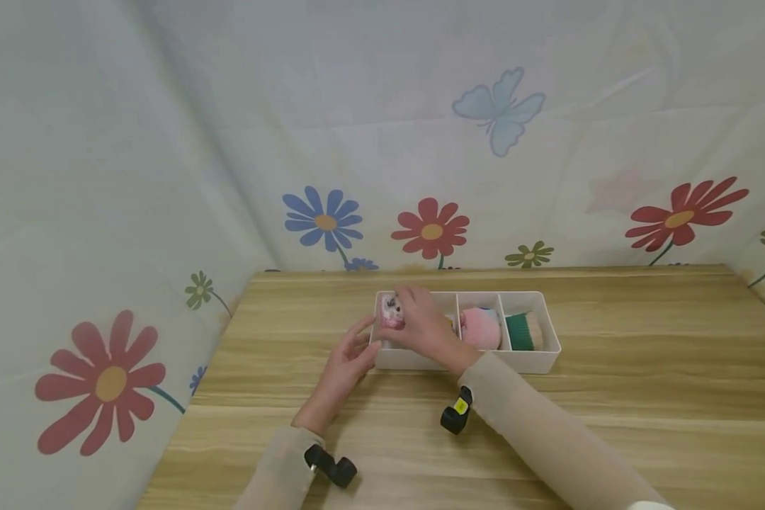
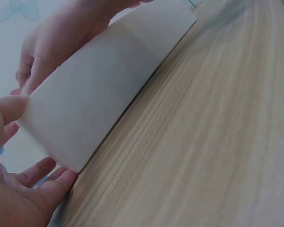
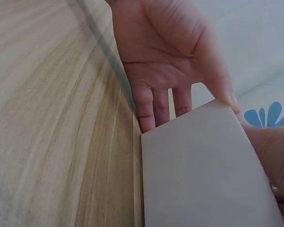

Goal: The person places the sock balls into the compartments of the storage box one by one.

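A long white divided box (image 1: 468, 361) lies across the table. In the head view, my right hand (image 1: 423, 327) reaches into its left end and holds a fuzzy pink-and-white rolled sock (image 1: 392, 312) with a small face pattern. The box wall hides this sock in both wrist views. My left hand (image 1: 350, 358) is at the box's left end. Its fingers touch the end wall (image 3: 194, 151) and its thumb rests at the rim's near corner, as the right wrist view shows. A pink rolled bundle (image 1: 481, 329) and a green-and-beige one (image 1: 524, 331) sit in the right compartments.
Something yellow (image 1: 450, 322) shows partly behind my right hand in another compartment. Wood-grain table (image 1: 644, 397) surrounds the box. A flower-printed cloth (image 1: 370, 142) hangs behind the table and along its left side.
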Demonstrator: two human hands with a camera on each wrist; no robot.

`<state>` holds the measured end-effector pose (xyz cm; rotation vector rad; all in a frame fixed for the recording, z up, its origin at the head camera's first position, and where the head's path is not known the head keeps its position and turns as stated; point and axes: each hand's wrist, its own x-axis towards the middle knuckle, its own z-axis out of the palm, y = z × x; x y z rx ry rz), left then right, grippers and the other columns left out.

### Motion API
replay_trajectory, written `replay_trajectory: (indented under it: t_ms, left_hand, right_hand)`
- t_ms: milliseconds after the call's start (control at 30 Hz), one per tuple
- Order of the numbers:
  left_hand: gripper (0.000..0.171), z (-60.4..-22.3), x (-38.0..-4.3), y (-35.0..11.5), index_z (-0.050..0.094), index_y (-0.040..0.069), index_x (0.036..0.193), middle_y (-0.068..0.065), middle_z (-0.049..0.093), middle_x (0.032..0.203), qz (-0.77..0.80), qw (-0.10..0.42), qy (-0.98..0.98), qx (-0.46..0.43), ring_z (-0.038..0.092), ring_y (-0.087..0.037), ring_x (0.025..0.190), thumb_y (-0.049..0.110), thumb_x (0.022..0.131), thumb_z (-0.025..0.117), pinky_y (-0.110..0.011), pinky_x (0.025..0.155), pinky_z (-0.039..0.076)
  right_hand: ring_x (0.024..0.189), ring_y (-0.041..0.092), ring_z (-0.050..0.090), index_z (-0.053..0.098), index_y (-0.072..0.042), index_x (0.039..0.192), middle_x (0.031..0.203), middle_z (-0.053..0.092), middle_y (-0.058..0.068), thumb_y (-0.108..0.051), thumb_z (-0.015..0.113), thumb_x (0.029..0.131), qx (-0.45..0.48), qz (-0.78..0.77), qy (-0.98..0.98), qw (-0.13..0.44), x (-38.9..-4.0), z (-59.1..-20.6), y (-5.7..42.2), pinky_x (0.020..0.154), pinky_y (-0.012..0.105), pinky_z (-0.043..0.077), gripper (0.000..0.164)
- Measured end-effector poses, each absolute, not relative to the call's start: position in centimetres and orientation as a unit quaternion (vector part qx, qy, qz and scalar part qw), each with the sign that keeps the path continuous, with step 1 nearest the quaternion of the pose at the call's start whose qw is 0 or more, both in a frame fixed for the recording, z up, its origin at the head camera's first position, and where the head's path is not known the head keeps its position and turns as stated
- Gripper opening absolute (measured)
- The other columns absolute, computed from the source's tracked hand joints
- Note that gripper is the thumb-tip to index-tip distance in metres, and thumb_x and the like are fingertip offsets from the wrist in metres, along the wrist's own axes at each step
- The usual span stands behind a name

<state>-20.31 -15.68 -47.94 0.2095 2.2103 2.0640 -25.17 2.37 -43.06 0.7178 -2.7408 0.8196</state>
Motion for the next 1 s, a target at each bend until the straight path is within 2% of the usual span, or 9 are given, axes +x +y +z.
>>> replay_trajectory:
  t_ms: [167, 233, 367, 500, 600, 700, 800, 1000]
  left_hand:
    - [0.052, -47.8, -20.2, -15.6, 0.042, 0.031, 0.138, -0.011, 0.046, 0.132, 0.674, 0.065, 0.734, 0.062, 0.05, -0.028, 0.115, 0.037, 0.09, 0.06, -0.043, 0.089, 0.045]
    - [0.051, -47.6, -20.1, -15.5, 0.041, 0.029, 0.139, -0.012, 0.045, 0.133, 0.674, 0.066, 0.733, 0.06, 0.049, -0.028, 0.116, 0.035, 0.091, 0.059, -0.044, 0.09, 0.045]
    - [0.053, -46.7, -19.7, -15.4, 0.037, 0.018, 0.142, -0.019, 0.043, 0.134, 0.68, 0.067, 0.727, 0.07, 0.048, -0.031, 0.116, 0.025, 0.094, 0.057, -0.046, 0.09, 0.044]
    - [0.053, -45.4, -19.1, -15.2, 0.034, 0.011, 0.143, -0.024, 0.041, 0.134, 0.679, 0.068, 0.727, 0.074, 0.047, -0.033, 0.116, 0.019, 0.095, 0.055, -0.047, 0.09, 0.044]
    - [0.052, -44.9, -18.9, -15.1, 0.035, 0.011, 0.143, -0.024, 0.041, 0.134, 0.679, 0.067, 0.727, 0.075, 0.047, -0.034, 0.117, 0.018, 0.095, 0.055, -0.048, 0.091, 0.043]
    - [0.051, -44.8, -18.9, -15.0, 0.035, 0.01, 0.142, -0.026, 0.04, 0.134, 0.681, 0.066, 0.725, 0.077, 0.047, -0.036, 0.117, 0.018, 0.095, 0.054, -0.05, 0.091, 0.043]
    - [0.051, -44.9, -19.0, -15.0, 0.036, 0.01, 0.142, -0.026, 0.04, 0.134, 0.686, 0.068, 0.721, 0.075, 0.047, -0.037, 0.116, 0.017, 0.095, 0.055, -0.051, 0.091, 0.042]
    - [0.051, -45.9, -19.4, -15.2, 0.039, 0.013, 0.141, -0.024, 0.044, 0.132, 0.692, 0.061, 0.715, 0.071, 0.049, -0.034, 0.115, 0.019, 0.094, 0.057, -0.046, 0.09, 0.044]
  right_hand:
    - [0.1, 0.022, 0.04, 0.053, -0.009, 0.122, 0.108, 0.055, 0.006, -0.051, 0.072, 0.075, 0.259, 0.223, -0.935, 0.095, -25.2, -43.3, 2.5, 0.078, 0.032, 0.044, 0.066]
    - [0.1, 0.021, 0.04, 0.055, -0.01, 0.12, 0.109, 0.056, 0.005, -0.048, 0.072, 0.077, 0.261, 0.222, -0.935, 0.089, -25.2, -43.2, 2.6, 0.079, 0.031, 0.044, 0.06]
    - [0.102, 0.02, 0.041, 0.056, -0.015, 0.123, 0.112, 0.056, 0.005, -0.042, 0.071, 0.08, 0.265, 0.226, -0.934, 0.079, -25.0, -43.0, 2.7, 0.081, 0.032, 0.046, 0.053]
    - [0.1, 0.021, 0.041, 0.063, -0.015, 0.119, 0.11, 0.056, 0.006, -0.035, 0.07, 0.083, 0.271, 0.224, -0.933, 0.078, -24.9, -42.8, 2.8, 0.083, 0.034, 0.044, 0.042]
    - [0.099, 0.02, 0.041, 0.065, -0.013, 0.115, 0.108, 0.057, 0.005, -0.035, 0.069, 0.084, 0.271, 0.209, -0.936, 0.083, -25.0, -42.8, 2.8, 0.084, 0.035, 0.042, 0.038]
    - [0.097, 0.02, 0.042, 0.064, -0.012, 0.116, 0.106, 0.059, 0.005, -0.037, 0.069, 0.084, 0.265, 0.19, -0.941, 0.087, -25.2, -42.7, 2.6, 0.084, 0.035, 0.042, 0.042]
    - [0.096, 0.021, 0.044, 0.062, -0.01, 0.116, 0.098, 0.063, 0.004, -0.036, 0.067, 0.085, 0.257, 0.176, -0.946, 0.091, -25.2, -42.6, 2.5, 0.088, 0.038, 0.04, 0.041]
    - [0.095, 0.023, 0.051, 0.065, -0.01, 0.101, 0.088, 0.066, 0.003, -0.028, 0.061, 0.088, 0.254, 0.151, -0.949, 0.114, -25.2, -42.4, 2.3, 0.102, 0.043, 0.029, 0.023]
